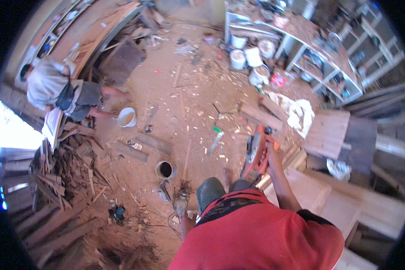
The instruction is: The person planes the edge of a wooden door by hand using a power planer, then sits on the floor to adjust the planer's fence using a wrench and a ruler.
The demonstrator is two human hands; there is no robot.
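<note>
In my right hand (274,155) is an orange-red electric hand planer (255,150), its grip wrapped by my fingers. The planer is held up over boards on my right side, and a dark cord trails back from it towards my lap. My left hand (187,221) is low at my left side, beside a greyish, dusty object (180,205) that I cannot make out. Its fingers are not clear. A hammer-like tool (165,190) lies just ahead of that object, near a round can with a dark inside (166,169).
A co-worker (54,87) bends at a long bench at the far left, near a white bucket (127,117). Scrap wood (76,164) is heaped left. Planks (262,116) and a white cloth (297,112) lie ahead right. Shelves (310,58) and buckets (237,58) stand behind.
</note>
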